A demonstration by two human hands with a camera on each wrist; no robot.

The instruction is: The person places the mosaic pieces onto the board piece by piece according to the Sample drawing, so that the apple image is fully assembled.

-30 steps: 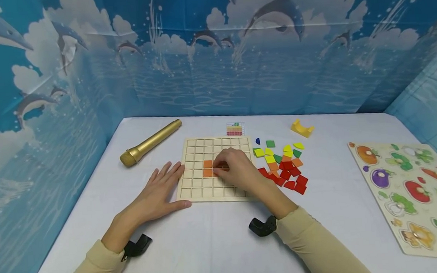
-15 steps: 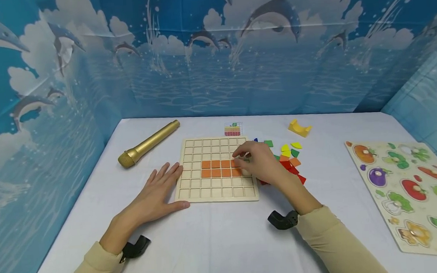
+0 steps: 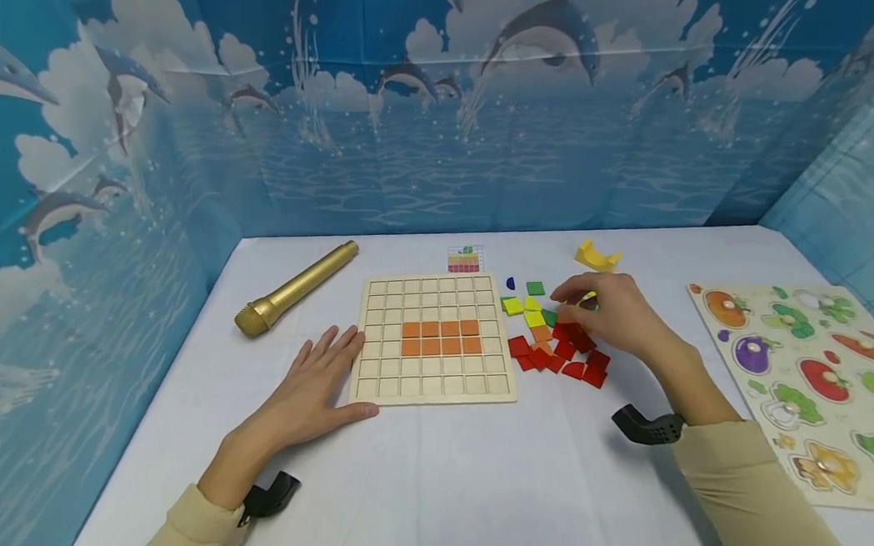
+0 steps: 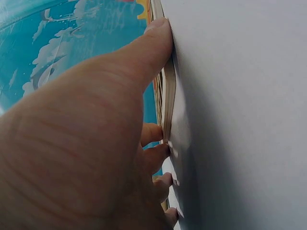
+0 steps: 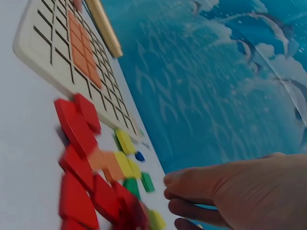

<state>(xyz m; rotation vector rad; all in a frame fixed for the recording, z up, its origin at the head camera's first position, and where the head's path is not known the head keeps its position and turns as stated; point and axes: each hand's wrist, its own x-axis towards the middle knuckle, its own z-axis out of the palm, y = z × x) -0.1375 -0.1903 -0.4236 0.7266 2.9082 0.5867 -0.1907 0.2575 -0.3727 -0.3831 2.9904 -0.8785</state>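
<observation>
A wooden grid board lies on the white table with two rows of orange tiles set in its middle cells. My left hand rests spread at the board's left edge; in the left wrist view the thumb lies against that edge. To the right of the board is a loose pile of red tiles, with yellow tiles, green tiles and a few orange ones. My right hand hovers over the pile's right side, fingers reaching out with no tile seen between them.
A gold microphone lies at the back left. Behind the board is a small pattern card. A yellow curved block sits at the back right, and a vegetable puzzle board lies at the far right. Dolphin-print cloth hangs behind.
My right hand has left the board and moved right over the tile pile, uncovering the filled orange rows. Several orange tiles have come into view on the grid. The left hand stays put.
</observation>
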